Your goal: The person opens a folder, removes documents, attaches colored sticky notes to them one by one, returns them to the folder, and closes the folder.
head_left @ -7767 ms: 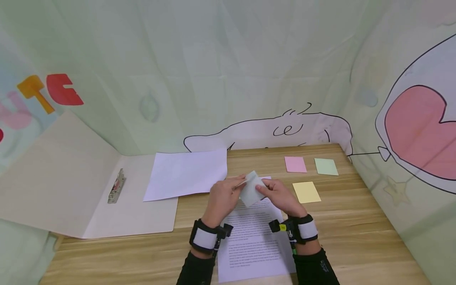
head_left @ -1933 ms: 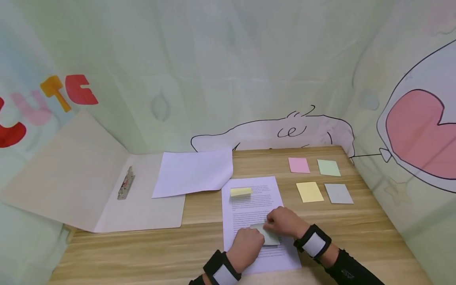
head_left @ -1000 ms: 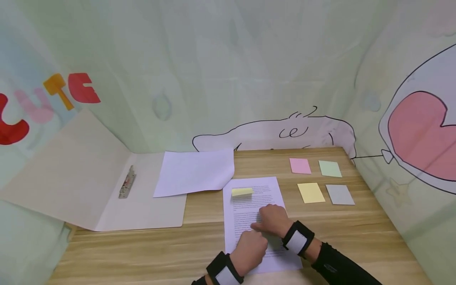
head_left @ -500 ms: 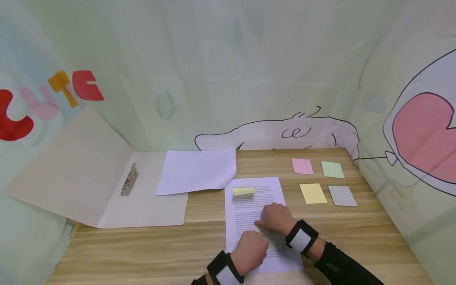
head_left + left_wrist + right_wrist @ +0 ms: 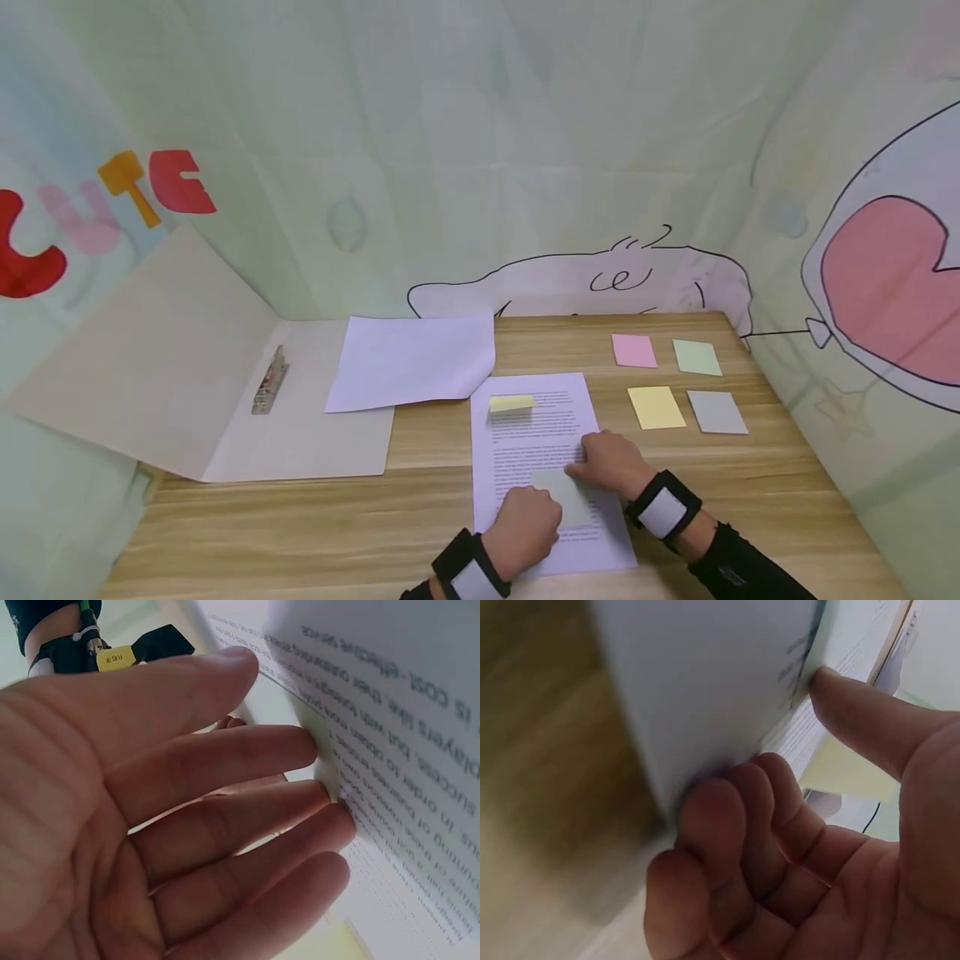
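A printed sheet [image 5: 489, 471] lies on the wooden table in front of me, with a pale grey-green sticky note [image 5: 564, 492] flat on its lower half. Higher on the sheet, a yellow sticky note [image 5: 512, 403] has an edge that stands up. At the grey-green note's lower left is my left hand [image 5: 523, 525]; its fingers [image 5: 247, 769] are extended, their tips against the paper. My right hand [image 5: 613, 462] is at the note's right edge. In the right wrist view its thumb touches the note, while the loosely bent fingers [image 5: 712, 821] rest at the sheet's edge. Neither hand grips anything.
Four-colour sticky pads lie at the right: pink [image 5: 634, 351], green [image 5: 697, 357], yellow [image 5: 656, 407] and grey [image 5: 717, 412]. At the left is an open folder [image 5: 337, 450] with a metal clip [image 5: 270, 381]. A blank sheet [image 5: 416, 358] partly overlaps it.
The grey-green note, earlier up in both hands, now lies on the printed sheet. A grey pad has appeared at the right. Lately my right hand slid left over the note, then back right.
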Tool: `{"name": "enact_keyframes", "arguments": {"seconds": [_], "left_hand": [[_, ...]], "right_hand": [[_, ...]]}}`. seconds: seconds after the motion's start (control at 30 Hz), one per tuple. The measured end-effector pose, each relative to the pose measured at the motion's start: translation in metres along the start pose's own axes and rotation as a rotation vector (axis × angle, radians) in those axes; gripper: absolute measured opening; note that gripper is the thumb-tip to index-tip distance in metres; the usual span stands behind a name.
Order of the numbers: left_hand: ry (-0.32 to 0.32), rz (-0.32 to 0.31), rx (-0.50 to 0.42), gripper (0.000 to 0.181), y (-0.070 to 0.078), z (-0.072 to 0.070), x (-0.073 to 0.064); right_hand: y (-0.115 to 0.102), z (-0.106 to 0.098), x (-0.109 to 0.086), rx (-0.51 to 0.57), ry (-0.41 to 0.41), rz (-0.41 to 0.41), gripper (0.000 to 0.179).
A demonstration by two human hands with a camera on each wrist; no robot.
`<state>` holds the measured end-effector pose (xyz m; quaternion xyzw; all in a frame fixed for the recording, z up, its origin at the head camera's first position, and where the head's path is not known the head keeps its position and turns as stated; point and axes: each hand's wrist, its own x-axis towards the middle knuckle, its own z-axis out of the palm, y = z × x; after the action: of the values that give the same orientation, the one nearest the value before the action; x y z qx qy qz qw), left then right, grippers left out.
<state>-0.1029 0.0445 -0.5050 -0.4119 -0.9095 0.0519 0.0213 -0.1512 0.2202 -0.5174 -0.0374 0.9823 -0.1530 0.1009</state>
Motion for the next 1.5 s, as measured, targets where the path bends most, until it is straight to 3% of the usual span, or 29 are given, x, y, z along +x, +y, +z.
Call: {"name": "enact_keyframes", "arguments": {"seconds": [0.23, 0.33, 0.4, 0.47, 0.53, 0.6, 0.73, 0.87, 1.03, 1.13, 1.23, 1.5], "left_hand": [[-0.017, 0.0, -0.037, 0.023, 0.0, 0.002, 0.002], [-0.029, 0.005, -0.095, 0.024, -0.003, 0.001, 0.002], [-0.059, 0.01, -0.206, 0.028, -0.012, 0.0, 0.002], [-0.084, -0.007, -0.382, 0.03, -0.027, -0.002, 0.003], [-0.091, -0.075, -0.545, 0.029, -0.047, -0.002, 0.002], [-0.067, -0.189, -0.685, 0.026, -0.069, -0.001, -0.001], [0.003, -0.429, -0.992, 0.039, -0.108, 0.007, -0.014], [0.088, -0.61, -1.483, 0.045, -0.135, 0.019, -0.026], [0.279, -0.719, -2.044, 0.05, -0.149, 0.033, -0.031], [0.411, -0.747, -2.296, 0.057, -0.156, 0.038, -0.029], [0.529, -0.785, -2.428, 0.065, -0.166, 0.039, -0.025], [0.759, -0.893, -2.592, 0.067, -0.199, 0.036, -0.016]], "right_hand": [[0.015, -0.006, -0.005, 0.034, 0.029, 0.027, 0.03], [0.019, -0.005, -0.006, 0.028, 0.045, 0.023, 0.031], [0.02, -0.003, -0.007, 0.022, 0.056, 0.006, 0.03], [0.02, 0.0, -0.009, 0.021, 0.054, -0.018, 0.027], [0.021, 0.004, -0.013, 0.014, 0.043, -0.06, 0.023], [0.023, 0.008, -0.019, 0.001, 0.023, -0.119, 0.021], [0.032, 0.013, -0.039, -0.05, 0.016, -0.294, 0.03], [0.04, 0.012, -0.056, -0.096, 0.046, -0.435, 0.049], [0.045, 0.005, -0.067, -0.132, -0.004, -0.474, 0.07], [0.047, 0.002, -0.07, -0.121, -0.061, -0.461, 0.081], [0.049, 0.001, -0.072, -0.107, -0.078, -0.471, 0.089], [0.052, 0.001, -0.074, -0.096, -0.092, -0.499, 0.097]]}}
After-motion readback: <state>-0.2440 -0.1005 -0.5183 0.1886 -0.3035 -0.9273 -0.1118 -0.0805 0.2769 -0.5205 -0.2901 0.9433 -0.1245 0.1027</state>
